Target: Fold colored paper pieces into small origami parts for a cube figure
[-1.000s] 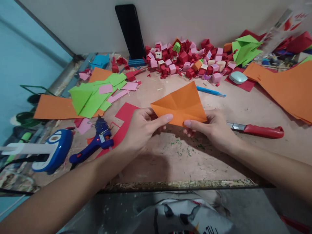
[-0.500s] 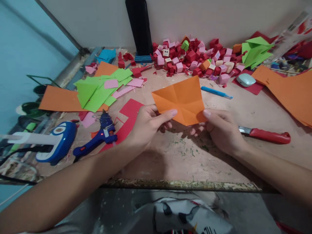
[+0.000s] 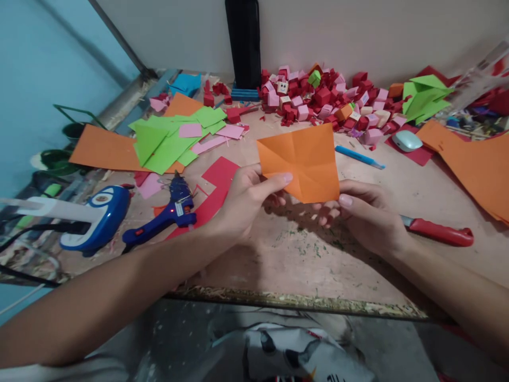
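Note:
A creased square of orange paper (image 3: 314, 159) is held up above the middle of the table. My left hand (image 3: 254, 199) pinches its lower left side, the thumb lying on the front and the fingers behind. At the lower right corner is my right hand (image 3: 363, 215), its thumb tip against the paper's edge and its other fingers curled beneath and partly hidden. The sheet shows fold lines crossing at its centre. Just past its right edge lies a blue pen (image 3: 360, 157). A knife with a red handle (image 3: 441, 232) rests beyond my right hand, its blade mostly covered.
Left of my hands lie a blue glue gun (image 3: 161, 223) with a red light and a blue-white device (image 3: 97, 217). Green paper pieces (image 3: 167, 140) are at the back left. Small folded paper cubes (image 3: 322, 98) are heaped along the wall. Orange sheets (image 3: 473, 170) lie right.
The orange paper has turned slightly between my hands, its top edge now more level. My right thumb has shifted down and outward along its edge. The camera view has moved a little.

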A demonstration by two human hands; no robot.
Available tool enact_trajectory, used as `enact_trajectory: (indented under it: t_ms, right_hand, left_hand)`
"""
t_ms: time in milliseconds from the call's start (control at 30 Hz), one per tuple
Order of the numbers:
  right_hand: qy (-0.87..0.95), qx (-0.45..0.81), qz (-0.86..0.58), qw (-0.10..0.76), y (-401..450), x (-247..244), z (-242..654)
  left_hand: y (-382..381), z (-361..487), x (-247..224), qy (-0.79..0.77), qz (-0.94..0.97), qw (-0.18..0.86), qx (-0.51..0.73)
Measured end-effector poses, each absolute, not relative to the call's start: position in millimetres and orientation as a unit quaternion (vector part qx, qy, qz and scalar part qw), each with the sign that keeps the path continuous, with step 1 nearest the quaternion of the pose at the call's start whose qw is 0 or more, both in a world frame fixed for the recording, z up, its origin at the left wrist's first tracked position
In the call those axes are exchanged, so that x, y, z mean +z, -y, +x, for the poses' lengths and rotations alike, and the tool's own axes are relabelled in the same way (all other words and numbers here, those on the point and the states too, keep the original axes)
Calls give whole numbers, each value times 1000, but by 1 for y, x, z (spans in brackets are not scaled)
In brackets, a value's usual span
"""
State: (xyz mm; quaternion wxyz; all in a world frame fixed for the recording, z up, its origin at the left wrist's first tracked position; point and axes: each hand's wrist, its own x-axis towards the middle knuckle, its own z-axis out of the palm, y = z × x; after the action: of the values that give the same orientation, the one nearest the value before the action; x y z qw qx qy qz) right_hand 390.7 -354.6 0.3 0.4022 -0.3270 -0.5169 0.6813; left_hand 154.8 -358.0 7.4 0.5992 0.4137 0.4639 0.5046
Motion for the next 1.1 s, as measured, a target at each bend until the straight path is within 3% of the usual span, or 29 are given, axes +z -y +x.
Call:
enact_trajectory:
  t_ms: [267, 533, 1100]
  right_hand:
    - [536, 658, -337, 407, 351, -9, 390]
    - [567, 649, -340, 378, 351, -12, 392]
    - [586, 594, -417, 360, 362, -6, 382]
  left_hand:
    - [362, 155, 5, -438, 477, 596, 474]
    - [369, 162, 9, -446, 565, 527, 452]
    - [377, 168, 8, -455, 564, 545, 422]
